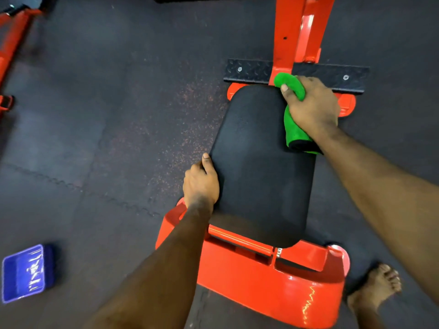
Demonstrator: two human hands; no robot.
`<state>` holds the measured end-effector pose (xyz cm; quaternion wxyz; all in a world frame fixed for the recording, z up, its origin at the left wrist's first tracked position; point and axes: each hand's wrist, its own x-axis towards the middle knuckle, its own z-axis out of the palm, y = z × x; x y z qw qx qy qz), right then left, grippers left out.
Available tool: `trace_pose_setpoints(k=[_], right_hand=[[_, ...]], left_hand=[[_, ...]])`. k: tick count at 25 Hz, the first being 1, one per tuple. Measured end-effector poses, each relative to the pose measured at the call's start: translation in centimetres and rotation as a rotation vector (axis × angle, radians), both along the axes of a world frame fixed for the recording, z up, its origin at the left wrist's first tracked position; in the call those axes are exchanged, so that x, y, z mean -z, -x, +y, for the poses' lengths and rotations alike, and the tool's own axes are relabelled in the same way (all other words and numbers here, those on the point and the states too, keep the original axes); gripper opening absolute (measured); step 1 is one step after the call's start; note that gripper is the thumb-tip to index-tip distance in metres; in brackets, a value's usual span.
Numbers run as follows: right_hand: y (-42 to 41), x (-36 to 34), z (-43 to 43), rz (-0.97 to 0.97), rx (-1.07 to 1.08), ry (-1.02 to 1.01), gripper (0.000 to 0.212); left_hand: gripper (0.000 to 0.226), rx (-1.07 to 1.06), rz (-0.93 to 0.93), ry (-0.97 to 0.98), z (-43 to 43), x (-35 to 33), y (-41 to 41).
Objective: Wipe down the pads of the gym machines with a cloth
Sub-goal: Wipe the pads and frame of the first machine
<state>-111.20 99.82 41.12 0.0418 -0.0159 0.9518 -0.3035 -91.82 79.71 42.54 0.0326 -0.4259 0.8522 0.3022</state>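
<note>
A black seat pad (259,167) lies on a red machine frame (273,281) in the middle of the view. My right hand (313,108) grips a bunched green cloth (291,87) and presses it on the pad's far right corner; a black-edged fold of the cloth sticks out below my wrist. My left hand (202,181) holds the pad's left edge, thumb on top and fingers curled under the side.
A black checker-plate footbar (249,72) crosses the red upright (301,32) beyond the pad. A blue plastic tray (25,273) sits on the dark rubber floor at lower left. Another red frame (11,36) runs along the upper left. My bare foot (377,286) stands at lower right.
</note>
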Motion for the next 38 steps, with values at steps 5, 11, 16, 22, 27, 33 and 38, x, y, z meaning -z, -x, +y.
trace_pose_setpoints(k=[5, 11, 16, 22, 27, 33, 38], right_hand=[[-6.1, 1.3, 0.3, 0.177, -0.131, -0.083, 0.048], [-15.1, 0.1, 1.5, 0.209, -0.319, -0.112, 0.045], [-16.0, -6.4, 4.9, -0.220, -0.243, 0.433, 0.058], [-19.4, -15.9, 8.8, -0.290, -0.125, 0.725, 0.032], [-19.3, -21.8, 14.6, -0.239, -0.110, 0.723, 0.011], [-14.9, -28.2, 21.4, -0.168, -0.097, 0.755, 0.003], [-10.5, -30.9, 26.2, -0.233, -0.158, 0.797, 0.049]], left_hand=[[0.065, -0.002, -0.022, 0.026, 0.1, -0.3, -0.2], [0.059, 0.084, -0.074, 0.193, 1.5, -2.6, -1.0], [0.048, 0.155, 0.102, 0.241, 4.2, -10.9, -3.3], [0.047, 0.177, 0.205, 0.101, 9.4, -19.4, -6.7], [0.050, 0.120, 0.295, -0.028, 14.5, -25.3, -6.7], [0.051, 0.131, 0.440, -0.068, 19.9, -31.1, -2.5], [0.064, 0.173, 0.510, -0.073, 24.1, -33.8, 1.4]])
